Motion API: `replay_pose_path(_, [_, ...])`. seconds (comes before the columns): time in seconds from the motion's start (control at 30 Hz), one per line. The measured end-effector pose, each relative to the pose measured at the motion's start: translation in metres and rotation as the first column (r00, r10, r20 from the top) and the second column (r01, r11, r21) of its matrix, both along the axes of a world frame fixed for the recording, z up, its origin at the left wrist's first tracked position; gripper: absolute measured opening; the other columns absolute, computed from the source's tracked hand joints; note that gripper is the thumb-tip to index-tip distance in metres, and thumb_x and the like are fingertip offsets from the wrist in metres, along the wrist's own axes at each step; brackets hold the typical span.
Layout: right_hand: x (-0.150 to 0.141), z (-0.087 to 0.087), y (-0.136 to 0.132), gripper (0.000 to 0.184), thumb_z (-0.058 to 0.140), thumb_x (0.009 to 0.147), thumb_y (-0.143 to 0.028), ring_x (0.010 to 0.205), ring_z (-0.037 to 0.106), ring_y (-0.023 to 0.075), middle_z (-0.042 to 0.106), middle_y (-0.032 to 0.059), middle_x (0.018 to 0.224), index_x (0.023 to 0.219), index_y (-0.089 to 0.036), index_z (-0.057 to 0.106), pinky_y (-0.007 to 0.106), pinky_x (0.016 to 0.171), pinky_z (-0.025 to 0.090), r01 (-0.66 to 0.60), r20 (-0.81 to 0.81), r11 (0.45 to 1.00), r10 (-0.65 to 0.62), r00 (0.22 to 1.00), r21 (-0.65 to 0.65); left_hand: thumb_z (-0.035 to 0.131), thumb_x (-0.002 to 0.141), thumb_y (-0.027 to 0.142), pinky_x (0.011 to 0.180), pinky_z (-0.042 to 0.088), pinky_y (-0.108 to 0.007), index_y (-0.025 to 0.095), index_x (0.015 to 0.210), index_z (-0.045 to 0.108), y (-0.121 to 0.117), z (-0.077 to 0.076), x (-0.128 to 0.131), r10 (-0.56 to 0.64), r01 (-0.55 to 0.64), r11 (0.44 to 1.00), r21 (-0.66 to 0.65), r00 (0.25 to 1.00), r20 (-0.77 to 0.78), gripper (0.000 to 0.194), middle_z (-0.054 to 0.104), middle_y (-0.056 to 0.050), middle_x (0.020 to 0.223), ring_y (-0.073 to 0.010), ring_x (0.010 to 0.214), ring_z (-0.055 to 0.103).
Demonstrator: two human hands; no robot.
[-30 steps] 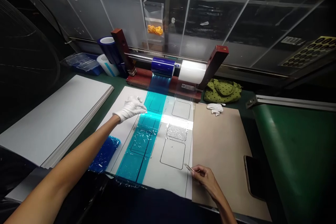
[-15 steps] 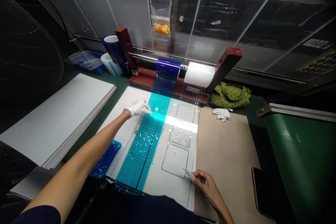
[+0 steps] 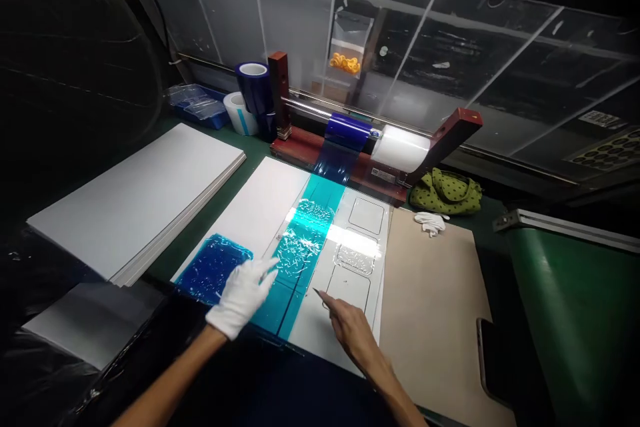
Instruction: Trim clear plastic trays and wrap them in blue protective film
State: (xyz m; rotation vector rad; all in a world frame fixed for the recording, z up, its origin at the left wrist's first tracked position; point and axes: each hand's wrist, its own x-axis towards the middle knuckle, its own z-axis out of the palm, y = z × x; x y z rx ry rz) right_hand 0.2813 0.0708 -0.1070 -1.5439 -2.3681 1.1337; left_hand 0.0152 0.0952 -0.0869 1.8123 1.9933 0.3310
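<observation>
As the head view looks down the bench [image 3: 257, 155], the gloved left hand [image 3: 243, 298] hangs open and empty over the wrinkled teal film [image 3: 303, 247], which lies along a white template sheet [image 3: 260, 203]. The bare right hand [image 3: 353, 333] pinches slim tweezers [image 3: 320, 295], tip toward the outlined squares [image 3: 367, 216]. Behind, a blue tray [image 3: 213, 119] holds clear bags [image 3: 195, 101]; a hanging clear bag [image 3: 353, 33] shows orange pieces [image 3: 345, 64].
</observation>
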Motion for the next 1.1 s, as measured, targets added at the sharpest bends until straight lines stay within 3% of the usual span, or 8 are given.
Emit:
replay_pose_path(0.1, [-0.041,-0.007,0.010,0.057,0.029,0.088,-0.008,0.068,0.059,0.0162,0.065,0.0048,0.086,0.139,-0.032,0.038,0.023,0.061,0.038,-0.216,0.234,0.974,0.194,0.953,0.071,0.046,0.085,0.036,0.073,0.040,-0.041,0.028,0.122,0.059,-0.055,-0.032,-0.002,0.002,-0.005,0.999,-0.040,0.998,-0.070,0.040,0.062,-0.010,0.086,-0.0275,0.080,0.052])
replay_pose_path(0.2, [-0.076,-0.012,0.021,0.054,0.028,0.091,-0.012,0.071,0.060,0.0168,0.065,0.0053,0.093,0.140,-0.034,0.035,0.024,0.060,0.037,-0.350,0.337,0.933,0.303,0.892,0.087,0.044,0.085,0.033,0.076,0.038,-0.046,0.024,0.127,0.055,-0.081,-0.051,-0.001,0.066,-0.071,0.996,-0.056,0.994,-0.084,0.044,0.060,-0.014,0.095,-0.0309,0.086,0.051])
replay_pose_path(0.4, [-0.129,-0.008,0.049,0.049,0.023,0.095,-0.016,0.076,0.062,0.0193,0.066,0.0062,0.095,0.140,-0.033,0.035,0.026,0.061,0.038,-0.487,0.428,0.869,0.408,0.806,0.089,0.040,0.087,0.041,0.080,0.037,-0.046,0.020,0.115,0.061,-0.103,-0.053,-0.007,0.310,-0.303,0.949,-0.083,0.946,0.093,0.041,0.058,-0.014,0.099,-0.0322,0.094,0.051])
replay_pose_path(0.53, [-0.143,-0.010,0.058,0.049,0.024,0.095,-0.016,0.079,0.062,0.0195,0.066,0.0067,0.100,0.138,-0.034,0.037,0.026,0.063,0.038,-0.521,0.451,0.850,0.435,0.779,0.081,0.045,0.083,0.054,0.072,0.043,-0.036,0.019,0.101,0.061,-0.127,-0.057,-0.021,0.531,-0.486,0.847,-0.215,0.787,0.315,0.042,0.061,-0.009,0.091,-0.0240,0.082,0.057])
replay_pose_path(0.63, [-0.137,-0.011,0.057,0.049,0.024,0.095,-0.015,0.080,0.062,0.0183,0.067,0.0065,0.099,0.138,-0.034,0.038,0.025,0.064,0.038,-0.530,0.468,0.845,0.443,0.765,0.065,0.047,0.078,0.063,0.064,0.045,-0.030,0.017,0.099,0.061,-0.142,-0.065,-0.026,0.642,-0.525,0.766,-0.371,0.598,0.480,0.053,0.063,-0.007,0.085,-0.0191,0.073,0.059])
replay_pose_path(0.83, [-0.087,0.002,0.043,0.046,0.023,0.097,-0.020,0.079,0.063,0.0180,0.067,0.0086,0.097,0.138,-0.031,0.040,0.025,0.063,0.036,-0.504,0.518,0.863,0.418,0.746,0.031,0.058,0.063,0.071,0.062,0.040,-0.027,0.014,0.085,0.068,-0.142,-0.081,-0.021,0.705,-0.480,0.695,-0.535,0.309,0.638,0.061,0.050,0.002,0.055,-0.0145,0.060,0.051])
replay_pose_path(1.0, [-0.028,0.011,0.023,0.050,0.026,0.093,-0.013,0.072,0.062,0.0175,0.068,0.0091,0.091,0.136,-0.030,0.044,0.025,0.058,0.033,-0.444,0.576,0.896,0.362,0.733,0.003,0.069,0.056,0.065,0.055,0.033,-0.025,0.012,0.079,0.069,-0.134,-0.080,-0.017,0.703,-0.506,0.670,-0.543,0.200,0.682,0.057,0.041,0.007,0.048,-0.0093,0.050,0.037])
replay_pose_path(1.1, [0.000,0.010,0.009,0.053,0.027,0.090,-0.011,0.071,0.062,0.0176,0.069,0.0077,0.089,0.135,-0.032,0.044,0.024,0.057,0.033,-0.350,0.584,0.937,0.275,0.764,0.015,0.072,0.057,0.058,0.060,0.038,-0.025,0.013,0.078,0.070,-0.135,-0.064,-0.013,0.683,-0.522,0.676,-0.520,0.180,0.707,0.050,0.055,0.002,0.058,-0.0121,0.059,0.047])
